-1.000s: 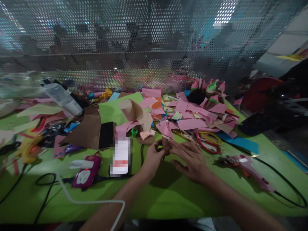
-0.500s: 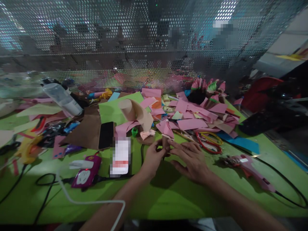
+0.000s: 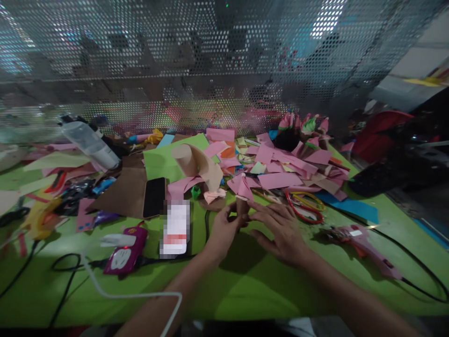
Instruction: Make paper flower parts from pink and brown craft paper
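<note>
Upright between my hands is a paper ice cream cone (image 3: 242,188), with a folded pink top and a brown cone below. My left hand (image 3: 224,231) is closed around the brown part, thumb and fingers pinching it low down. To the right, my right hand (image 3: 280,231) has its fingers apart and stretched toward the cone. Its fingertips are close to the brown paper; whether they touch it I cannot tell. The tip of the cone is hidden by my fingers.
Paper scraps (image 3: 273,161) lie behind my hands, beside a rolled beige sheet (image 3: 185,159). A pink glue gun (image 3: 372,252) and red-handled scissors (image 3: 303,213) are on the right. A phone (image 3: 155,197), a purple power bank (image 3: 126,252), cables and a yellow glue gun (image 3: 44,217) lie left.
My right hand has shifted slightly to the right, away from the cone. My left hand and the cone are nearly where they were.
</note>
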Tool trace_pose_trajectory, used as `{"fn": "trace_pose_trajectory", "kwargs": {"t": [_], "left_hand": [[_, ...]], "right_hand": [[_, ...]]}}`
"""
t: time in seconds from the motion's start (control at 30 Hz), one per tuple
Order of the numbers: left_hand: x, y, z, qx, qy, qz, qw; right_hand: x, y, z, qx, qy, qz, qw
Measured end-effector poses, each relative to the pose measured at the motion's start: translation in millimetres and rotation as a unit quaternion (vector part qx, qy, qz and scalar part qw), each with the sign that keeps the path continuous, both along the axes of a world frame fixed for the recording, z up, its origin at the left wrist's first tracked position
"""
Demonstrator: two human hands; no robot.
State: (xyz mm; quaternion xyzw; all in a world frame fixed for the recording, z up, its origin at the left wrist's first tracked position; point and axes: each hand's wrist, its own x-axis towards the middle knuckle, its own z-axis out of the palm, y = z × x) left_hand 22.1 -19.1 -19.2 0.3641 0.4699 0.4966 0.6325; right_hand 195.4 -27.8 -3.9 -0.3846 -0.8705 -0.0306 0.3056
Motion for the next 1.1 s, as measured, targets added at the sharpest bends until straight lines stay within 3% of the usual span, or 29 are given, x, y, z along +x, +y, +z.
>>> {"fn": "trace_pose_trajectory", "kwargs": {"t": [0.47, 0.73, 1.1], "left_hand": [[0, 3, -2.7, -0.012, -0.027, -0.013, 0.999], [1, 2, -12.6, 0.025, 0.005, 0.021, 0.999], [1, 1, -7.6, 0.039, 0.029, 0.031, 0.998]], "right_hand": [[5, 2, 5.1, -0.011, 0.091, 0.016, 0.996], [2, 0, 4.5, -0.017, 0.016, 0.027, 0.999], [1, 1, 1.4, -0.036, -0.013, 0.014, 0.999]]}}
